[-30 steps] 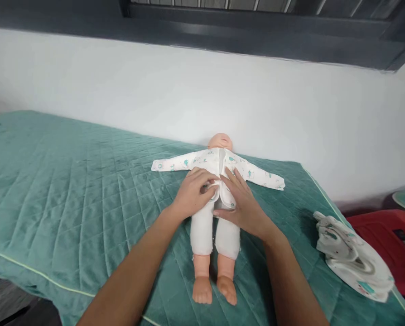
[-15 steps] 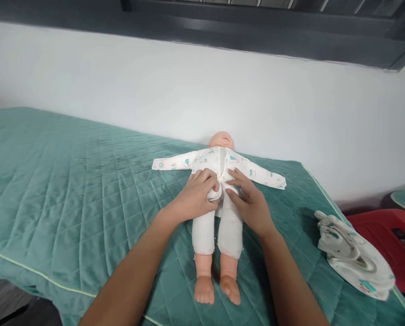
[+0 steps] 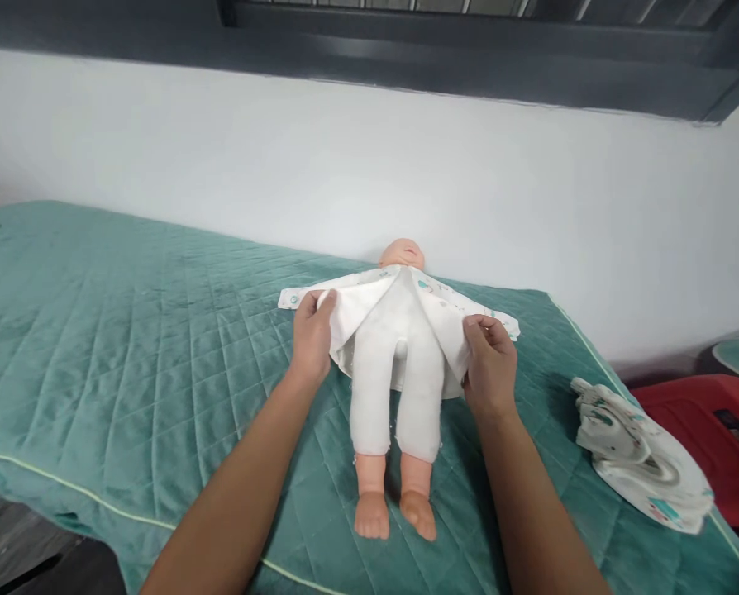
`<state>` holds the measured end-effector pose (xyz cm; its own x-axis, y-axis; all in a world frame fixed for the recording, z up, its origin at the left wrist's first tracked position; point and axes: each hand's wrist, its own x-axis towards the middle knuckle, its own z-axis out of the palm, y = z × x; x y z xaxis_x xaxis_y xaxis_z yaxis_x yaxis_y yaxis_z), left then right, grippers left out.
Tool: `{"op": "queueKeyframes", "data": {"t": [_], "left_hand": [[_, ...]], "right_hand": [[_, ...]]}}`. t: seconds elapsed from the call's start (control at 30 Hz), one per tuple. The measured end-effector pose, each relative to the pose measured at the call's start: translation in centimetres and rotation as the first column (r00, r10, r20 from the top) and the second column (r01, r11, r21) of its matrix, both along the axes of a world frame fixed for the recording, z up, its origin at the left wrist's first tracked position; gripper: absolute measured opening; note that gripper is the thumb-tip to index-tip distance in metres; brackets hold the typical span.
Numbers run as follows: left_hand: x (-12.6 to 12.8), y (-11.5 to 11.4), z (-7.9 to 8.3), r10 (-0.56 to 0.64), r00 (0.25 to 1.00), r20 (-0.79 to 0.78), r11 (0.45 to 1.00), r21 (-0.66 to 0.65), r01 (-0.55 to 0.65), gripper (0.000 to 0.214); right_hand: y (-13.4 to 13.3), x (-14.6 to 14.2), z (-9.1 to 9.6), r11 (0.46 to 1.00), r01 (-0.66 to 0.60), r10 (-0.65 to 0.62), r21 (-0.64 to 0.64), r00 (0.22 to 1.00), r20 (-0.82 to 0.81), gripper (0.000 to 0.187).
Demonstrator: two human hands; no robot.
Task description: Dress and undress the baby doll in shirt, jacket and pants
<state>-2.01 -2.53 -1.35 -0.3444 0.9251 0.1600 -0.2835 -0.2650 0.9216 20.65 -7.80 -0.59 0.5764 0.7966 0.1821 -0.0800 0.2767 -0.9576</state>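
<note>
A baby doll (image 3: pixel 398 364) lies face up on a green quilted bed cover (image 3: pixel 127 330), head toward the wall, feet toward me. It wears a white printed shirt (image 3: pixel 435 318) whose two front flaps are spread open, baring the white cloth body. My left hand (image 3: pixel 311 335) pinches the left flap and holds it out to the left. My right hand (image 3: pixel 490 364) grips the right flap and holds it out to the right. The doll's sleeves stretch out sideways behind my hands.
A bundle of white printed baby clothes (image 3: pixel 642 463) lies on the cover at the right, near its edge. A red object (image 3: pixel 729 430) stands beyond that edge. A white wall (image 3: pixel 369 173) runs right behind the doll's head.
Both hands were together at the middle of the doll's shirt. They have moved apart, each pulling a flap sideways, and the shirt now lies open.
</note>
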Motion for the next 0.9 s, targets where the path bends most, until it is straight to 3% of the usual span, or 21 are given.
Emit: {"op": "queueKeyframes", "data": {"t": [0.1,0.23,0.6,0.9], "left_hand": [[-0.7,0.8,-0.6,0.048,0.987,0.15,0.998,-0.047,-0.042,0.029],[-1.0,1.2,-1.1,0.072,0.971,0.227,0.996,-0.076,-0.056,0.03],[-1.8,2.0,-2.0,0.201,0.962,0.185,0.972,-0.162,-0.172,0.026],[-1.9,2.1,-2.0,0.217,0.96,0.179,0.961,-0.21,-0.178,0.025]], "right_hand": [[0.2,0.7,0.0,0.998,0.06,-0.063,-0.036,0.992,-0.11,0.024],[0.4,1.1,0.0,0.994,0.093,-0.101,-0.05,0.974,-0.205,0.024],[0.8,2.1,-0.6,0.985,0.113,-0.148,-0.127,0.936,-0.318,0.024],[1.4,3.0,-1.7,0.979,0.194,-0.203,-0.061,0.92,-0.336,0.024]]}}
